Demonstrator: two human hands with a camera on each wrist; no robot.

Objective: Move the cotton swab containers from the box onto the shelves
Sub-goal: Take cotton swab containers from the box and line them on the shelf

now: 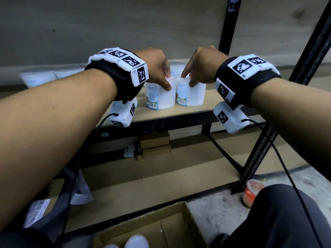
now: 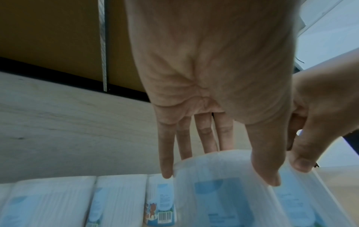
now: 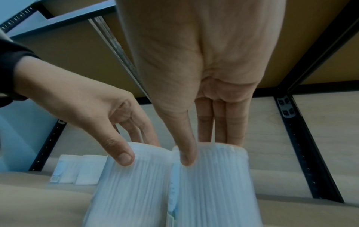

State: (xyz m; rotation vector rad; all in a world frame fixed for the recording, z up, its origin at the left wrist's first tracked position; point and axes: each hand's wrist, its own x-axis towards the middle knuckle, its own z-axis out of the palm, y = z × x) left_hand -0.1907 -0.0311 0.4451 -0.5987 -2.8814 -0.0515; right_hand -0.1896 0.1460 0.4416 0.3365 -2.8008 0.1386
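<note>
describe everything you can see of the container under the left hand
The left container is a round, translucent white plastic tub packed with upright cotton swabs, wearing a pale blue label with a barcode near its base. It stands upright near the front edge of the shelf, right beside the right container. The left hand holds it from above, thumb in front and fingers behind its lid.

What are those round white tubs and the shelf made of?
The tubs look like thin, see-through plastic: you can see the swab sticks as stripes inside, under a glossy paper label. The shelf board looks like bare, matte pressed wood, and its frame looks like black painted metal.
</note>
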